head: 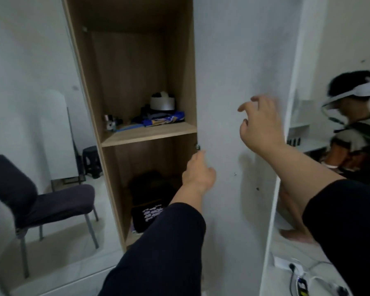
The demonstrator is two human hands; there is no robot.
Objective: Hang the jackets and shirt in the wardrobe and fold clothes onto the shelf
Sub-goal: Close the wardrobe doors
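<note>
Wood wardrobe point(137, 60) open, both hands at its white door point(233, 82).
Left hand point(198, 171) at 6 o'clock, fingertips at door edge, grip unclear; right hand point(260, 122) at 3 o'clock, fingers loosely curled, holding nothing.

A chair point(41, 201) stands left of the wardrobe point(137, 60); folded clothes point(158, 120) lie on its shelf point(147, 135).

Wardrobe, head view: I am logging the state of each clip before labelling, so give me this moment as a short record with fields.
wardrobe: left compartment open, wooden interior
door: white, right of the open compartment
shelf: holds a white roll, a blue packet and small items
lower compartment: dark clothes, one with white print
left hand: at the door's edge, by a small metal fitting
right hand: raised before the door, fingers loosely curled, holding nothing
chair: dark, left of the wardrobe
</note>
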